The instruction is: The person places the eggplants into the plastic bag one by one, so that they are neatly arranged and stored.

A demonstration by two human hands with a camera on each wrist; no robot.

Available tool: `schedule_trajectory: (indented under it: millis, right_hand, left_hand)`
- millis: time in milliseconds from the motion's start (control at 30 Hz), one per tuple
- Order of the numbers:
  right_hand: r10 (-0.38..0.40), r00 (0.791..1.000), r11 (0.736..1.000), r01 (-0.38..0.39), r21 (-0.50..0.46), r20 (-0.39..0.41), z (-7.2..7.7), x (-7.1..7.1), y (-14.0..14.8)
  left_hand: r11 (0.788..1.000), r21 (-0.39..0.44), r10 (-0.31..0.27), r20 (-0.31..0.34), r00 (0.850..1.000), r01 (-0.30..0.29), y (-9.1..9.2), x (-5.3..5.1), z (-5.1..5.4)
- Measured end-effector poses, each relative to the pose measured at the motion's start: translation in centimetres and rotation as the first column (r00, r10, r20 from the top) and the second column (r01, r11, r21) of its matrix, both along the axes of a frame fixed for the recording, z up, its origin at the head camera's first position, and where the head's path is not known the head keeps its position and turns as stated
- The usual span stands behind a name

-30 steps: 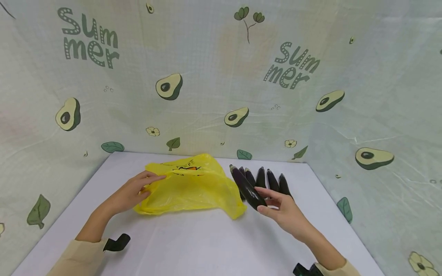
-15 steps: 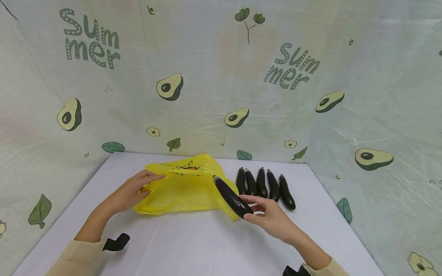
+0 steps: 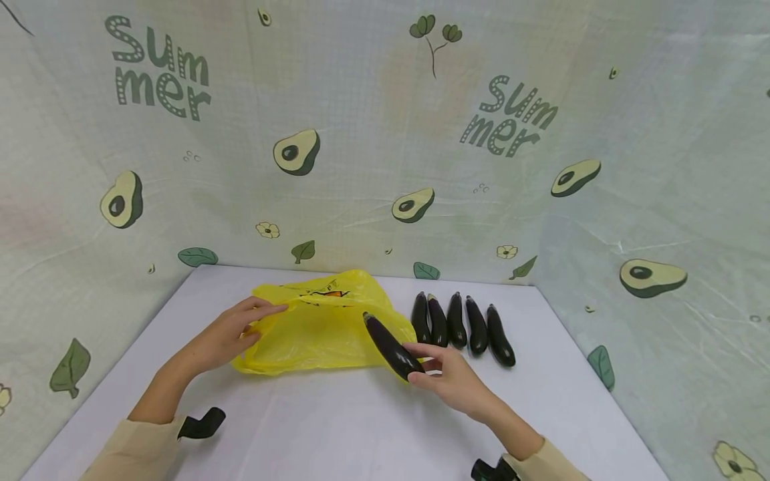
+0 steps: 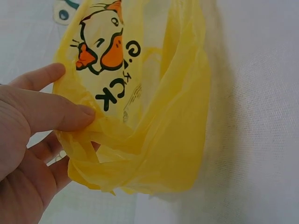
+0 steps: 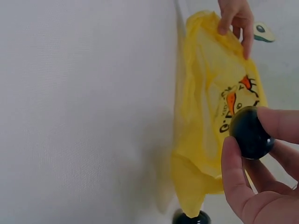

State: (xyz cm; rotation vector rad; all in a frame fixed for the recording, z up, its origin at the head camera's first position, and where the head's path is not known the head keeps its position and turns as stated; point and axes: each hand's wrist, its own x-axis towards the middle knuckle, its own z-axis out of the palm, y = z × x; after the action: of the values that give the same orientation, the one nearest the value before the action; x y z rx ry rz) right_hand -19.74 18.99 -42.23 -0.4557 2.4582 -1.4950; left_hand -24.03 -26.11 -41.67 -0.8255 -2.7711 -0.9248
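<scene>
My right hand (image 3: 454, 382) grips a glossy dark purple eggplant (image 3: 390, 344) near its lower end. Its stem end tilts up and to the left, in front of the right part of a yellow plastic bag (image 3: 309, 344). From the right wrist, the eggplant (image 5: 251, 133) is seen end-on between thumb and fingers. On the bag's left side, my left hand (image 3: 231, 334) holds the rim. The left wrist view shows thumb and fingers pinching the bag (image 4: 163, 154), its mouth spread apart and a printed duck on its inner-facing side. What lies deep inside the bag is hidden.
Several more eggplants (image 3: 456, 324) lie in a row on the white table (image 3: 337, 427), to the right of the bag. A cloth backdrop (image 3: 361, 87) with avocado prints stands around the table's back and sides.
My right hand has carried the eggplant leftward from the row to the front of the bag's right part. The left hand stays at the bag's rim.
</scene>
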Motion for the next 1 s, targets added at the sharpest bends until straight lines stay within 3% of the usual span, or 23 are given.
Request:
schedule_trajectory:
  millis: [267, 533, 1000]
  right_hand:
    - [-0.019, 1.000, 0.999, 0.019, 0.040, -0.021, -0.6, -0.7, -1.0]
    - [-0.032, 0.999, 0.999, 0.033, 0.004, -0.044, -1.1, -1.2, -2.1]
    - [-0.067, 0.994, 0.997, 0.070, 0.025, -0.083, -1.9, -2.1, -3.9]
  left_hand:
    - [1.000, -0.016, 0.007, 0.008, 1.000, -0.007, 0.0, 0.2, 0.2]
    - [1.000, 0.010, -0.004, 0.026, 1.000, 0.004, 0.3, 0.2, 0.2]
    - [1.000, -0.013, -0.017, 0.004, 1.000, 0.017, 0.7, 0.2, 0.3]
